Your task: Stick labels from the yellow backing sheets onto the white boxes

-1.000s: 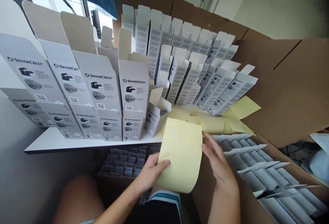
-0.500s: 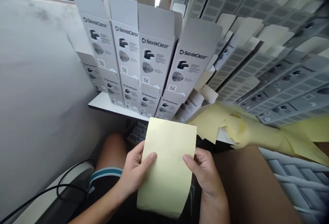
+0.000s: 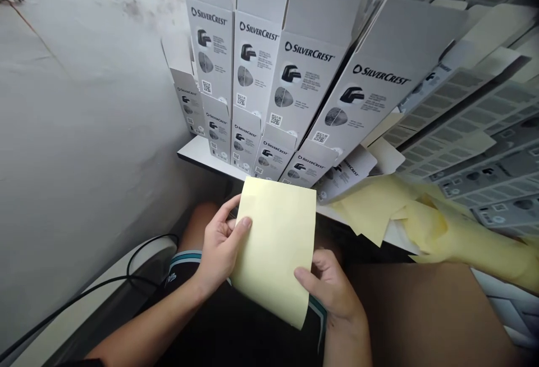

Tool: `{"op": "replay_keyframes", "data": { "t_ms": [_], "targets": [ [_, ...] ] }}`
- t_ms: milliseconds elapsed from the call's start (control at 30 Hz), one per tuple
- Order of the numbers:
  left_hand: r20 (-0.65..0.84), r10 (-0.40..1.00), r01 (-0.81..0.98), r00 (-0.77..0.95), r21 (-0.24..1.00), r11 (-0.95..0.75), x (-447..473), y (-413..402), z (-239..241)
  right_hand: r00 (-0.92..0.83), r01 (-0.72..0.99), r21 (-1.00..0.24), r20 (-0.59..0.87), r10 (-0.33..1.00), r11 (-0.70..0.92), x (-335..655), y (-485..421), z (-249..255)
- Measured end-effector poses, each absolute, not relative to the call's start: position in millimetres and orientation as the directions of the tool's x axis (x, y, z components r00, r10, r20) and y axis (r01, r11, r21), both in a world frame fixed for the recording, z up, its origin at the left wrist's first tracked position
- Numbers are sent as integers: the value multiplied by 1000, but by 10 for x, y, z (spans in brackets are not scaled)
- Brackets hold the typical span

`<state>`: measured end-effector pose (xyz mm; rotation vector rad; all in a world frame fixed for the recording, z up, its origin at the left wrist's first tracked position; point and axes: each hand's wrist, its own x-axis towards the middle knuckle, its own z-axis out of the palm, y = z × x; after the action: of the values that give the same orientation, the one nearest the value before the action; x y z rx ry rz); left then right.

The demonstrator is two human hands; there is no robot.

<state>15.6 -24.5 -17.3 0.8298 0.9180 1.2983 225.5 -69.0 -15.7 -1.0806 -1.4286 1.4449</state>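
A pale yellow sheet of paper (image 3: pixel 275 243) is held up over the lap, its face blank. My left hand (image 3: pixel 221 243) grips its left edge near the upper part, thumb on the front and fingers behind. Lower down on the opposite edge, my right hand (image 3: pixel 330 285) pinches the paper in the same way. The bottom of the sheet bends slightly. Just beyond its top edge stand white and grey SilverCrest cartons (image 3: pixel 305 69) with raised flaps, and smaller ones (image 3: pixel 273 151) in front of them on a white shelf (image 3: pixel 202 154).
Crumpled yellow paper (image 3: pixel 425 226) lies along the shelf's right part. More cartons (image 3: pixel 484 125) are stacked at the right. A brown cardboard box (image 3: pixel 421 305) sits at lower right. A black cable (image 3: pixel 84 294) runs at lower left, beside a grey wall (image 3: pixel 92 103).
The view has shifted left, so the cartons appear farther right. My left hand has moved up along the paper and my right hand down, and the sheet's lower end has lifted.
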Motion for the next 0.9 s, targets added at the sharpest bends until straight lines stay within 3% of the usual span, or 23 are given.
{"op": "replay_keyframes", "data": {
  "t_ms": [200,267,333,400,467,533,633,767,900],
  "targets": [
    [-40,998,-344,-56,939,18,67,-302,-261,-274,58,-997,24,961,42,2109,-665,-215],
    [78,991,-255,-111,961,-104,34,-302,-308,-276,59,-997,27,961,45,2060,-654,-236],
    [301,938,-45,-170,949,-312,-13,-298,-341,-279,84,-996,13,960,38,2016,-647,-249],
    [568,806,276,-168,812,-514,-74,-302,-329,-258,148,-988,-1,966,38,1982,-646,-245],
    [736,677,502,-14,591,-632,-136,-318,-261,-238,218,-975,-4,971,49,1968,-652,-220],
    [736,641,528,216,464,-711,-181,-340,-152,-255,267,-962,-7,967,63,1973,-669,-175],
    [604,635,432,482,466,-772,-201,-363,-1,-289,347,-933,-10,957,95,1997,-719,-103],
    [564,620,346,546,522,-780,-164,-369,50,-318,445,-885,-11,948,139,1993,-786,-47],
    [571,602,344,559,501,-794,-137,-370,7,-405,448,-873,-9,914,190,1977,-790,-33]
  ]
}}
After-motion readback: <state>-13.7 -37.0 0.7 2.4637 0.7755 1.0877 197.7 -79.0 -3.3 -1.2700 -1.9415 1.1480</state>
